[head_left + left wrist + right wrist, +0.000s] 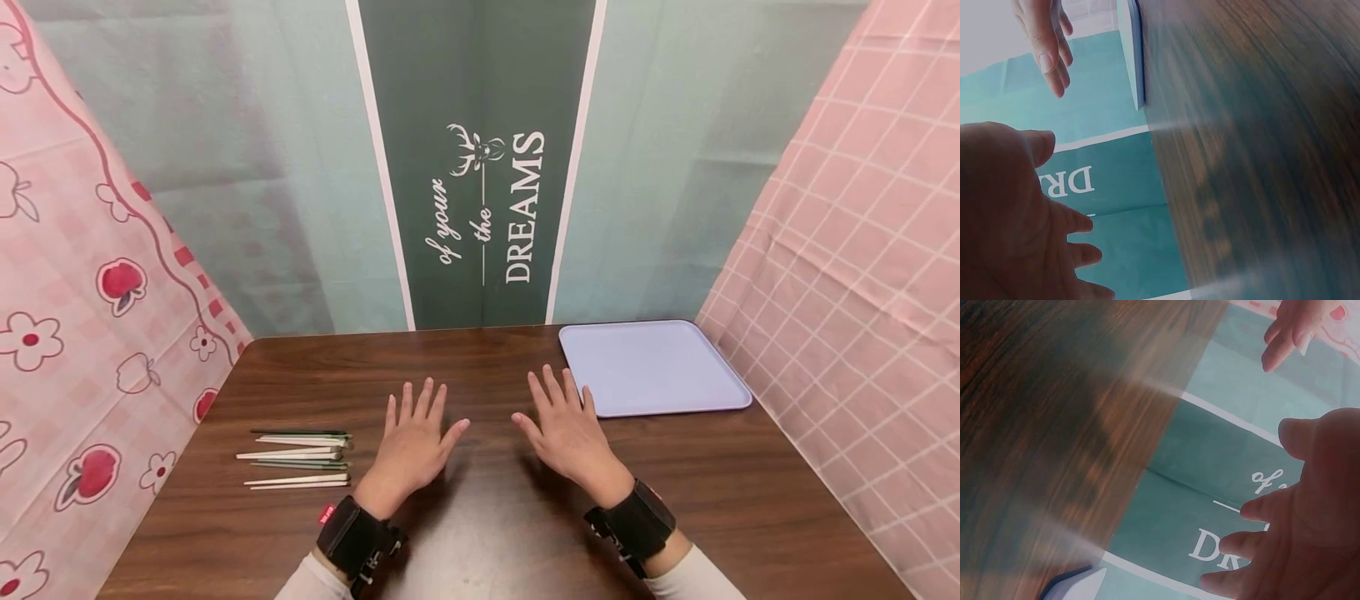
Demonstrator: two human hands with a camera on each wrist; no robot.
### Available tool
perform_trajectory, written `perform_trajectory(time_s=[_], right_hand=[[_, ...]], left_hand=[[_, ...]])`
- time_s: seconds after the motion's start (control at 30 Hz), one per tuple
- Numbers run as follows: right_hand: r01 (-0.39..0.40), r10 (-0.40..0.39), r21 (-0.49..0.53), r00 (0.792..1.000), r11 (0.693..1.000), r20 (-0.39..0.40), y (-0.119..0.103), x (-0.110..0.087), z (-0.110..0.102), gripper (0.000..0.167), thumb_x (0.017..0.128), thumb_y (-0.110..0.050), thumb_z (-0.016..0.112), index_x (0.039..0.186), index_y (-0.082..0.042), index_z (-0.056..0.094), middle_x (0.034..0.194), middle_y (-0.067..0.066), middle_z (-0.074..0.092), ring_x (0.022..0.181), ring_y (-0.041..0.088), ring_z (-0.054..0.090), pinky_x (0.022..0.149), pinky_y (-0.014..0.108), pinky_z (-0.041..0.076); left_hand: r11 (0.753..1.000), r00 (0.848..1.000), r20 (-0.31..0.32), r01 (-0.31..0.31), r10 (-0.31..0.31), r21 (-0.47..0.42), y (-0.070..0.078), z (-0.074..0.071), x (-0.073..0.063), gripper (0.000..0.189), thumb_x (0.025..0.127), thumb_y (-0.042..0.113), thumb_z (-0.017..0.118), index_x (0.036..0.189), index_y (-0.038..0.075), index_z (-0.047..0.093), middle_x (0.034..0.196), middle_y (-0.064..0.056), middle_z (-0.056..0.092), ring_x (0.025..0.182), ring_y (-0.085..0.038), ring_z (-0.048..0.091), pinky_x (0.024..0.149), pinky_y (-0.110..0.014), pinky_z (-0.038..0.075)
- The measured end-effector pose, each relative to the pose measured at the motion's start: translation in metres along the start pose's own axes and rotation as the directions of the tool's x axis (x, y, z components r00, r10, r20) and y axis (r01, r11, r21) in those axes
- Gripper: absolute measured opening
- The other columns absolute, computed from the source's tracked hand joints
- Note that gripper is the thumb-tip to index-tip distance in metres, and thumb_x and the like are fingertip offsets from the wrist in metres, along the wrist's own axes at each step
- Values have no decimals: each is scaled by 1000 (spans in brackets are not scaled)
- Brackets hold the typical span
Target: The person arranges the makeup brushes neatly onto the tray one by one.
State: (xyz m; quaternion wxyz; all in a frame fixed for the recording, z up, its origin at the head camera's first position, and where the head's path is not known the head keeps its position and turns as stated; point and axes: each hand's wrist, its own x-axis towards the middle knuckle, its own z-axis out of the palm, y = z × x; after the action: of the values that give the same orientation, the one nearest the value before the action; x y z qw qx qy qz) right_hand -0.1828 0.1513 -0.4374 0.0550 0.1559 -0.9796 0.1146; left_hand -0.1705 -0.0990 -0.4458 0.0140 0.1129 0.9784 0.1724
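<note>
A: What's the worktop (487, 475) like?
B: Dark grained wood, by its look: smooth, glossy where the light catches it.
A: And the tray (656, 367)?
B: Smooth plastic, it seems, fairly matt.
A: The chopsticks (288, 454)?
B: Smooth too; plastic or painted wood, I can't tell.
A: The hangings (847, 217)?
B: Creased cloth. The wristbands (348, 533) look like matt fabric.

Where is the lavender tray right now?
In the head view, the lavender tray lies at the far right corner of the wood-grain table, just beyond the right hand and beside the pink grid-patterned curtain.
</note>
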Motion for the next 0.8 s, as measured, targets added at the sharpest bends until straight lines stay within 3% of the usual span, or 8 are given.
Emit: perform_trajectory(time_s=[0.47, 0.8], right_hand=[[-40, 40, 14, 999, 999, 8, 12, -4, -2, 71, 104, -50, 46, 156, -3, 35, 163, 25, 26, 150, 50, 17, 114, 71, 17], [-100, 100, 10, 995, 995, -8, 34, -10, -6, 69, 105, -46, 48, 154, 0, 36, 161, 27, 28, 148, 52, 21, 113, 73, 18]], left_hand=[[996, 995, 52, -86, 86, -7, 31, 11, 16, 76, 105, 61, 30, 157, 6, 34, 164, -18, 27, 152, -46, 15, 120, -62, 12], [991, 990, 61, -127, 124, 39, 56, 22, 32, 76, 105, 62, 27, 158, 7, 33, 166, -15, 24, 153, -44, 12, 121, -62, 8]])
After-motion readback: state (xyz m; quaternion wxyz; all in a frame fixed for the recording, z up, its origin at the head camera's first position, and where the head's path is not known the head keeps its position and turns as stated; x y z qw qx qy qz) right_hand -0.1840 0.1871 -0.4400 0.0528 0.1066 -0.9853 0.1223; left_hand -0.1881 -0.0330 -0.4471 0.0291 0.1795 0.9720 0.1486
